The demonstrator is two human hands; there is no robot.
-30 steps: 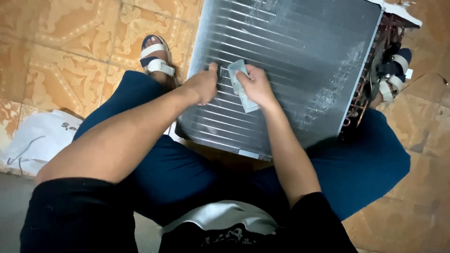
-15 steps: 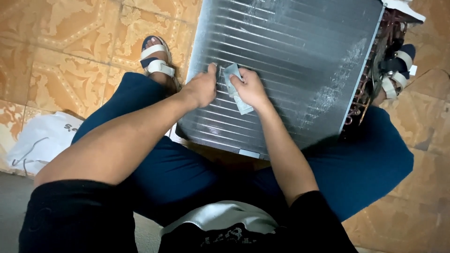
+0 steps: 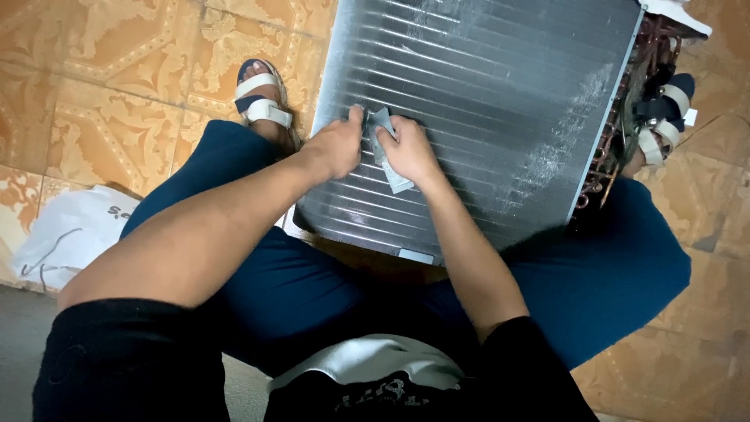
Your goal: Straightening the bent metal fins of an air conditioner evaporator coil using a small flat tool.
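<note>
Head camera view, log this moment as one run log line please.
left hand: on finned coil | right hand: holds small grey card against fins | coil on lap | white bag on tile floor

A white plastic bag (image 3: 66, 234) lies at the left edge of the frame, a little below the middle, on the patterned orange floor tiles (image 3: 117, 62). It is crumpled and roughly triangular, with some small dark print near its upper right corner and thin dark lines across its lower part. Its right side is hidden behind the person's arm and blue trouser leg. A small white tag (image 3: 689, 117) shows at the right edge, upper part of the frame, beside the sandal strap. No signs or screens are in view.
</note>
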